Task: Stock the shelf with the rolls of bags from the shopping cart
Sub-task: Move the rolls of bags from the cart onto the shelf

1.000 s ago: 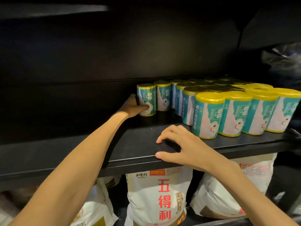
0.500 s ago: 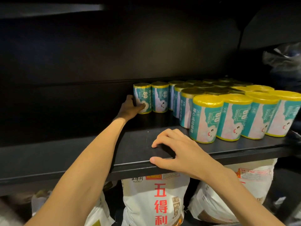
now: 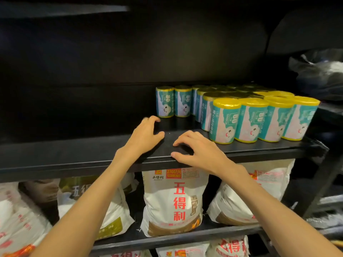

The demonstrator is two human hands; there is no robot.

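Both hands are hanging loose, holding nothing: left hand [image 3: 143,135] sitting nearer the upright teal-and-white yellow-capped bag rolls [image 3: 164,102] (at its 1 o'clock), right hand [image 3: 199,152] resting on the black metal shelf [image 3: 74,154] edge.

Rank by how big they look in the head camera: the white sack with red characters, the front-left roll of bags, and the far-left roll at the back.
1. White sack with red characters, clearly largest.
2. Front-left roll.
3. Far-left back roll.

The two rolls look like the same product; the front one probably looks bigger only because it is nearer the camera.
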